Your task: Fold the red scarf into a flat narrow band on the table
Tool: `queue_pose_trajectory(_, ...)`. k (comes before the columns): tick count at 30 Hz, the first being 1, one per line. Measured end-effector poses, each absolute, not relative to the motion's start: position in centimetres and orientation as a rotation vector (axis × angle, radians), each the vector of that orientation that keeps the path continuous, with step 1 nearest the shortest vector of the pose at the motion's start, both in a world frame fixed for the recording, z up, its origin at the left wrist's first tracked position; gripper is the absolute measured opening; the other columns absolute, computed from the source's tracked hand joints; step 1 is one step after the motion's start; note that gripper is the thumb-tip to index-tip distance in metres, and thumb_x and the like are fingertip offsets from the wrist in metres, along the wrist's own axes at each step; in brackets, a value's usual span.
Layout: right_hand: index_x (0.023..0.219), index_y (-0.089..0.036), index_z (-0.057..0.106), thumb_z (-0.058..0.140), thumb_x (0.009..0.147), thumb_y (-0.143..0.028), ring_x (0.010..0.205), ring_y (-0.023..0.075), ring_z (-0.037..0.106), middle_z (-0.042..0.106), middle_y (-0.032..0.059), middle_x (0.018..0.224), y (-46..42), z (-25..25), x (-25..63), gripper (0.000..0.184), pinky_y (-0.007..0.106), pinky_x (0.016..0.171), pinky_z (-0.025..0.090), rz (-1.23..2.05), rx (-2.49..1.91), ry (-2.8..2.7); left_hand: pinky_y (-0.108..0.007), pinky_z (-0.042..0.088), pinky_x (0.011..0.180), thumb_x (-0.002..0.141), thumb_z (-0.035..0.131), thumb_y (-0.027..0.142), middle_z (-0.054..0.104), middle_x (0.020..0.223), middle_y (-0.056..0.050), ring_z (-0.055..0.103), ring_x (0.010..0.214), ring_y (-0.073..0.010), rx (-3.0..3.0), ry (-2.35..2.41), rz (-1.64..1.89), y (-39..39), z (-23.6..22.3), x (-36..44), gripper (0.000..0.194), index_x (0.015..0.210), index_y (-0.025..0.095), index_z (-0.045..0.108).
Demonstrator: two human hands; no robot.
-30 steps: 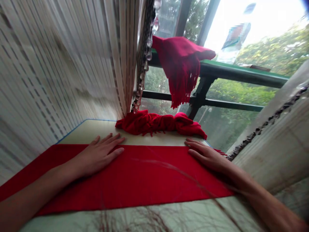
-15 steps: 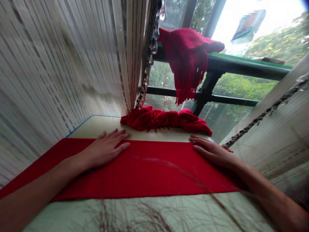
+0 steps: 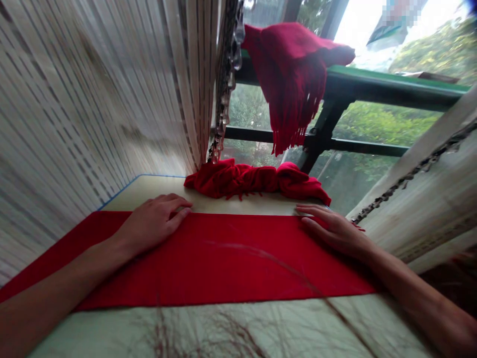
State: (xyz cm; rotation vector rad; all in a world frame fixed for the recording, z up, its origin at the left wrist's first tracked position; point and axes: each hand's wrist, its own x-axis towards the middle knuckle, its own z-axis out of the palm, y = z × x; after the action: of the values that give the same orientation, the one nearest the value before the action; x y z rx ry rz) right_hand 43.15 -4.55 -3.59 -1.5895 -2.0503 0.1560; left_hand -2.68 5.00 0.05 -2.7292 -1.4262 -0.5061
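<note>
A red scarf (image 3: 231, 263) is spread flat across the table, its long far edge running straight between my hands. My left hand (image 3: 152, 221) rests on the left part of that edge, fingers close together and slightly bent, thumb a little apart; no cloth shows pinched between them. On the right end lies my right hand (image 3: 335, 228), fingers stretched past the edge and thumb apart on the scarf. Beyond the hands, a bunched red scarf (image 3: 257, 180) with short fringe lies along the far side of the table.
Behind the table (image 3: 130, 191), another fringed red scarf (image 3: 294, 74) hangs over the green window ledge (image 3: 395, 84). Striped string curtains (image 3: 149, 89) with a beaded trim (image 3: 224, 109) close in on the left. A pale curtain (image 3: 428, 199) hangs at right.
My left hand has slid slightly left, and its spread fingers have drawn together and bent. The right hand stays almost in place. The view has tipped down a little.
</note>
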Motion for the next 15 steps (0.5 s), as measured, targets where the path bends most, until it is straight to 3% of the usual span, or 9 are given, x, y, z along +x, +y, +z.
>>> queue_pose_trajectory(7, 0.123, -0.024, 0.071, 0.047, 0.101, -0.055, 0.108, 0.0329, 0.067, 0.071, 0.0137, 0.115, -4.7, -3.3, 42.3, 0.044, 0.050, 0.097, 0.053, 0.024, -1.611, -2.038, -0.038, 0.049, 0.094, 0.101, 0.040, 0.062, 0.070, 0.108, -0.008, 0.067, 0.100, -0.0262, -2.681, -1.439, -0.535, 5.3, -0.3, -2.9, 0.054, 0.124, 0.023, 0.070)
queue_pose_trajectory(12, 0.095, -0.025, 0.067, 0.054, 0.097, -0.054, 0.093, 0.0277, 0.062, 0.063, 0.0089, 0.099, -4.6, -3.4, 42.7, 0.032, 0.044, 0.087, 0.052, 0.002, -1.617, -2.044, -0.039, 0.045, 0.088, 0.098, 0.041, 0.068, 0.070, 0.093, -0.007, 0.065, 0.094, -0.0277, -2.697, -1.388, -0.470, 5.4, 0.5, -3.4, 0.054, 0.089, 0.023, 0.068)
queue_pose_trajectory(15, 0.088, -0.026, 0.056, 0.057, 0.093, -0.048, 0.083, 0.0252, 0.058, 0.060, 0.0055, 0.092, -4.7, -3.4, 42.7, 0.023, 0.042, 0.078, 0.049, 0.016, -1.642, -2.008, -0.036, 0.045, 0.076, 0.097, 0.041, 0.068, 0.071, 0.086, -0.006, 0.066, 0.083, -0.0261, -2.711, -1.529, -0.511, 5.4, 0.8, -3.7, 0.051, 0.090, 0.023, 0.064)
